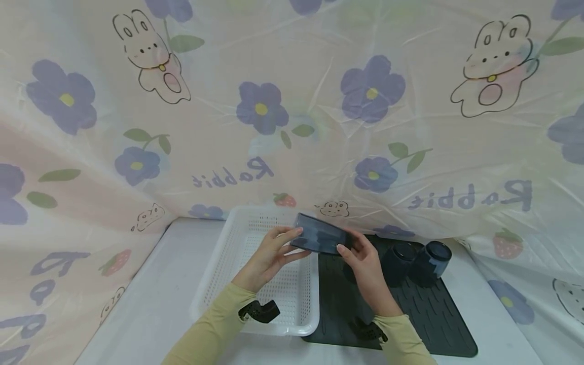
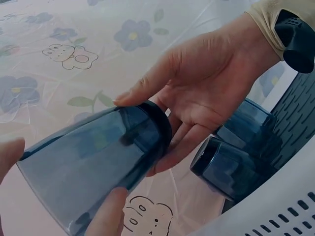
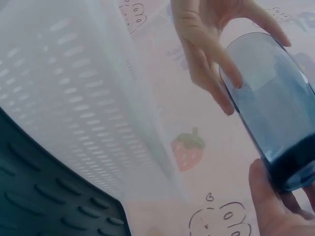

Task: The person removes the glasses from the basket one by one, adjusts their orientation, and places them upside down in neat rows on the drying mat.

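A translucent blue tumbler (image 1: 319, 234) is held on its side in the air, above the gap between the white basket and the dark mat. My left hand (image 1: 269, 256) pinches it at the open rim, thumb on one side and fingers on the other. The right hand (image 1: 367, 268) grips the thick dark base, as the left wrist view shows with the thumb (image 2: 142, 91) along the side. Nothing shows inside the tumbler (image 3: 273, 93) through its clear wall.
A white perforated basket (image 1: 311, 309) stands left of centre. Right of it lies a dark ribbed drying mat (image 1: 429, 319), bearing upside-down blue tumblers (image 1: 431, 264). A patterned plastic sheet (image 1: 310, 152) hangs behind the white table (image 1: 150, 289).
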`<state>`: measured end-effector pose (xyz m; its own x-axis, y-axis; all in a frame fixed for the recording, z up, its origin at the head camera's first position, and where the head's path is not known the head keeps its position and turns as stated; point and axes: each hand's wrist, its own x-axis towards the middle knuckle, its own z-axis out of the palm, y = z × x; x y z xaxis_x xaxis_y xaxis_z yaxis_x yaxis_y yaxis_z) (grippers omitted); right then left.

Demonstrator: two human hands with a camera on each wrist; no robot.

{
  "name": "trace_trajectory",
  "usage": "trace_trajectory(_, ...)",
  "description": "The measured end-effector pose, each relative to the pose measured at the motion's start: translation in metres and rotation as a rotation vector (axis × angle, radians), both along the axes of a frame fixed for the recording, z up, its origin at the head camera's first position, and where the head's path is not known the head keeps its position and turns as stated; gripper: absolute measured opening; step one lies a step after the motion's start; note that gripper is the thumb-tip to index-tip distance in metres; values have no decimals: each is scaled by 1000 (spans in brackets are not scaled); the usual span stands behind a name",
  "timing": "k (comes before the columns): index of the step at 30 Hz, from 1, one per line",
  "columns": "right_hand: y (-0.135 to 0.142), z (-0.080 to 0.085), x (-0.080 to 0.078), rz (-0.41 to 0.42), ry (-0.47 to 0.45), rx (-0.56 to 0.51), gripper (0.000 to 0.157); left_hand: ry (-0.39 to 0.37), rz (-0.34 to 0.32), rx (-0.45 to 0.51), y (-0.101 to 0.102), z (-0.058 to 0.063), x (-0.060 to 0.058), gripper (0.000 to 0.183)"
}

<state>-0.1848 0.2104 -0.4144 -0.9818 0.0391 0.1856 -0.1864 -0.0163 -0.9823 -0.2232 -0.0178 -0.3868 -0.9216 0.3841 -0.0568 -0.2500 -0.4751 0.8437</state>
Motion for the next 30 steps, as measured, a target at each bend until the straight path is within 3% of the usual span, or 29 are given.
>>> trace_trajectory(8,8,10,6,-31,44,-82,50,3,-57,-24,8,-6,1,55)
trace_trajectory(18,19,19,10,-66,72,-46,51,22,-114,-40,10,-15,4,52)
trace_trajectory(25,32,26,11,-122,87,-50,51,83,-119,-101,6,-15,4,54)
trace_trajectory(30,41,28,13,-166,113,7,52,122,-114,-124,2,-19,0,43)
